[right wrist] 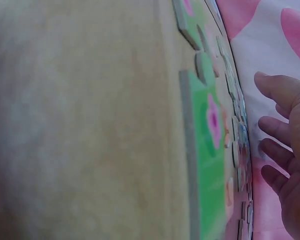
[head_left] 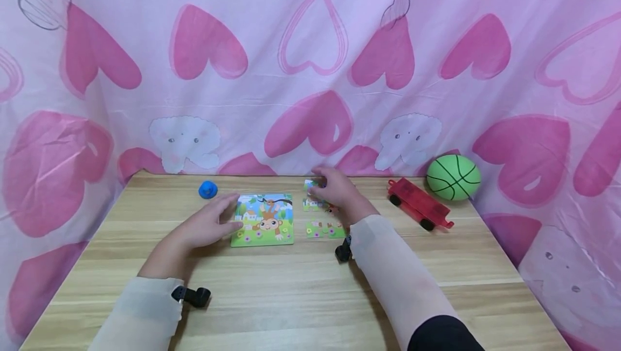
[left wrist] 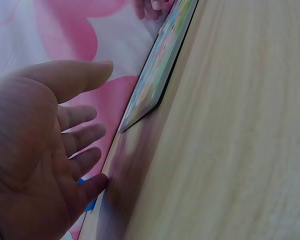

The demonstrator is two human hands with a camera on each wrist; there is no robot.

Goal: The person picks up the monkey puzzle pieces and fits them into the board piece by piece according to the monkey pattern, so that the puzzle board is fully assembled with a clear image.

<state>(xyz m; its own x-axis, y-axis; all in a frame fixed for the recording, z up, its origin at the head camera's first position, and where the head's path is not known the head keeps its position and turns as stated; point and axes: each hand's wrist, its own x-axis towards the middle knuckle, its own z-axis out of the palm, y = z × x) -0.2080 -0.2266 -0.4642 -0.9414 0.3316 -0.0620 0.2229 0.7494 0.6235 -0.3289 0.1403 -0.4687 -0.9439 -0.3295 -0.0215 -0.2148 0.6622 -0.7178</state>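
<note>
Hovering over puzzle pieces (head_left: 316, 229): the right hand (head_left: 339, 191).

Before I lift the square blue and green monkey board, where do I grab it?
Probably its left edge, coming from the left: the square blue and green monkey board lies thin and flat, so an edge suits pinching. The left hand is beside that edge, while flat, colourful puzzle pieces lie off the right side.
</note>
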